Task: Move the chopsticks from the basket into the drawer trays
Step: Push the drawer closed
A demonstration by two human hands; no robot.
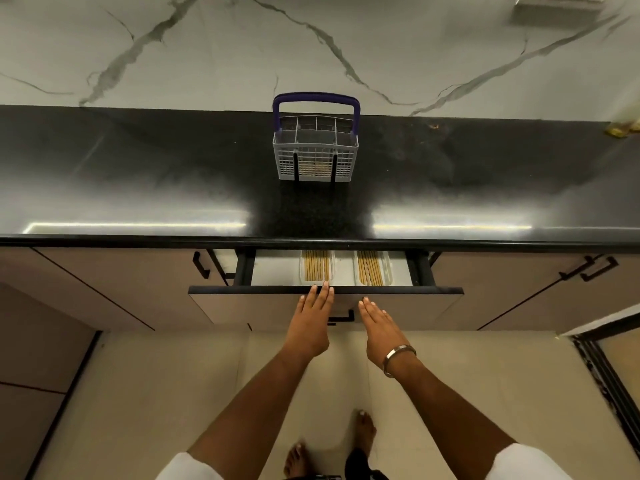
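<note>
Black counter (138,174); flat empty hands (313,315) at drawer (325,290), chopsticks (316,266) beyond.

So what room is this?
Most likely a kitchen: a long black counter with a cutlery basket on it, cabinets below, and an open drawer holding chopsticks in trays.
</note>
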